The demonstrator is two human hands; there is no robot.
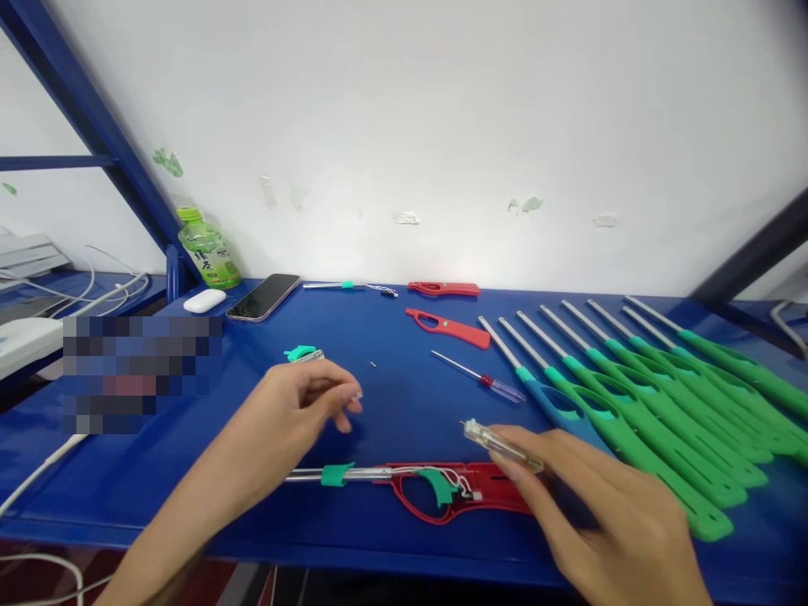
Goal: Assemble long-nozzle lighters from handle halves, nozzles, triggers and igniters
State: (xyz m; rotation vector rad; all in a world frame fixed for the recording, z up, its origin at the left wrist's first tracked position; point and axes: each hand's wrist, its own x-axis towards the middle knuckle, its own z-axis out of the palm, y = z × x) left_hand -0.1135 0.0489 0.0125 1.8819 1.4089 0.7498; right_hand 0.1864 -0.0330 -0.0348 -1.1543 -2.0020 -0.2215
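My right hand point(599, 505) pinches a small clear lighter gas tank point(503, 444) between thumb and fingers, its valve end pointing left. Below it lies an opened red lighter half-shell point(505, 486), with white wires, a green trigger point(438, 486) and a metal tube point(372, 474) carrying a green collar point(337, 475). My left hand point(309, 400) hovers left of centre, thumb and fingers curled together; anything between the fingertips is too small to make out. Just behind it, a clear part point(311, 357) and a green piece point(299, 353) are partly hidden. A tiny pin point(373, 364) lies to its right.
A screwdriver point(480, 378) and two red shells point(451, 328) lie mid-table. At right are several green lighters point(669, 438) and a blue one point(565, 411). At the back left stand a phone point(265, 297), a white case point(205, 300), a bottle point(209, 252) and a wired tube point(334, 285).
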